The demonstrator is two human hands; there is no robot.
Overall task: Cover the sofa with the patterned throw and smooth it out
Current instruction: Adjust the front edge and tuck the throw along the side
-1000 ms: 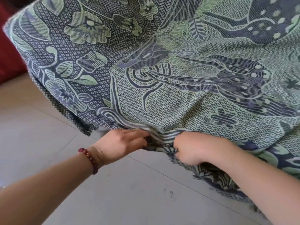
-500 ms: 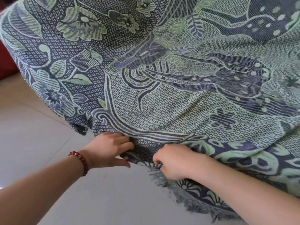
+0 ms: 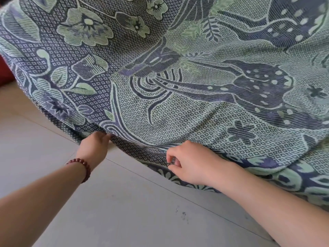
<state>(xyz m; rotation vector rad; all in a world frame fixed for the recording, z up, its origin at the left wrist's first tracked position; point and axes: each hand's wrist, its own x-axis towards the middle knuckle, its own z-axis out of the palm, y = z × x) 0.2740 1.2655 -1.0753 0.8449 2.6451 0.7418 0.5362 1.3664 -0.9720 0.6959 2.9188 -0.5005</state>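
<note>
1. Woven throw [image 3: 178, 113], pale green on navy with flowers, leaves and a diamond grid, spreads above and beyond both hands; its lower edge hangs at hand level.
2. Left hand [image 3: 94, 148] reaches up to the throw's edge. Its fingertips go under the fabric, so whether they grip it cannot be told.
3. Right hand [image 3: 192, 164], well apart from the left, has curled fingers [image 3: 170, 158] pinching a small fold of the throw against the thumb.
4. Bead bracelet [image 3: 83, 166], dark red, sits on the left wrist.
5. Floor [image 3: 124, 211] of pale grey tiles lies below both forearms.
6. Red surface [image 3: 4, 72] shows beyond the left hand, beside the throw's far edge.
</note>
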